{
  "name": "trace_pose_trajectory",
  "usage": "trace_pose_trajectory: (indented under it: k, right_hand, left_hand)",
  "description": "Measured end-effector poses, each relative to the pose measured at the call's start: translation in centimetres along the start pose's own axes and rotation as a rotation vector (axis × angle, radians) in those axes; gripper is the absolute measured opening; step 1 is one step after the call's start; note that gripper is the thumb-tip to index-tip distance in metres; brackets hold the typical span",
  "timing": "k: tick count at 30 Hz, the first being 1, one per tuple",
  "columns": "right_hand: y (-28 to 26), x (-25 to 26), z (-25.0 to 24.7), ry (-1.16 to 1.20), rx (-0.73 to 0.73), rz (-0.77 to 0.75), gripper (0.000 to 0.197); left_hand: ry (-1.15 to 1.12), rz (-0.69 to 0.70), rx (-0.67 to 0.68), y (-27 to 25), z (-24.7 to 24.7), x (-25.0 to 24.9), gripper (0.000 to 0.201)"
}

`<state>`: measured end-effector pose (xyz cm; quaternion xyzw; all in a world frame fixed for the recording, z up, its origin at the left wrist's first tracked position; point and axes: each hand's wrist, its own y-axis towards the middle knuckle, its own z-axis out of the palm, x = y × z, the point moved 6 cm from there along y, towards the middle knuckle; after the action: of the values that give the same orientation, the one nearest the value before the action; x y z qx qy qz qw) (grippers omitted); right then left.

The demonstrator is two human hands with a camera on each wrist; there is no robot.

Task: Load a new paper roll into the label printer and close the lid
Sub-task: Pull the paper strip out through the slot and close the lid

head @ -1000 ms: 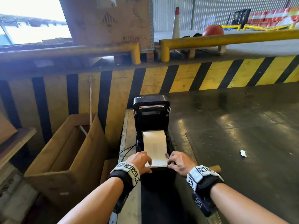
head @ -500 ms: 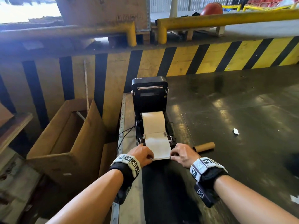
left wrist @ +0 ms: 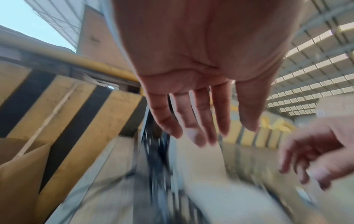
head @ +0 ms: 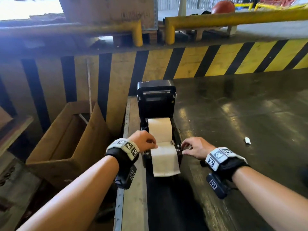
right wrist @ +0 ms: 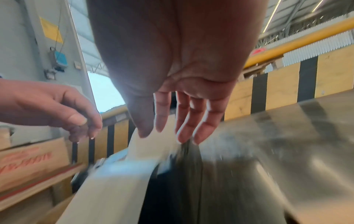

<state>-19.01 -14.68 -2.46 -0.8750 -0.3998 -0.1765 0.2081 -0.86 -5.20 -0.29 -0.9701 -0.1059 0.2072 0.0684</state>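
Inside the open black plastic label printer (head: 156, 100) sat the white paper roll (head: 159, 130), its thin, tear-prone tail draped forward. Left hand (head: 144, 141) and right hand (head: 195, 147) hovered loose-fingered, empty; best pinched by both edges.

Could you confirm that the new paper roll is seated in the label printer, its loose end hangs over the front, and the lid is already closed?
Not quite: the lid is not closed. The head view shows it standing upright behind the paper roll. The rest holds: the roll sits in the label printer and its loose end hangs over the front.
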Motion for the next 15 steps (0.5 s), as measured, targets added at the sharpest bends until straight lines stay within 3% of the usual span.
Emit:
trace_pose_trajectory:
  k: [3, 7, 15]
  right_hand:
    - [2.3, 0.4, -5.7, 0.030, -0.146, 0.015, 0.033]
    - [6.1, 1.0, -12.0, 0.123, -0.331, 0.019, 0.035]
    - [14.8, 1.4, -15.3, 0.316, -0.417, 0.022, 0.049]
  left_hand:
    - [-0.098, -0.087, -0.248, 1.9, -6.3, 1.6, 0.036]
    - [-0.190, -0.254, -0.455, 4.5, -12.0, 5.0, 0.044]
    - [-0.353, -0.360, -0.515, 10.7, -16.0, 7.3, 0.062]
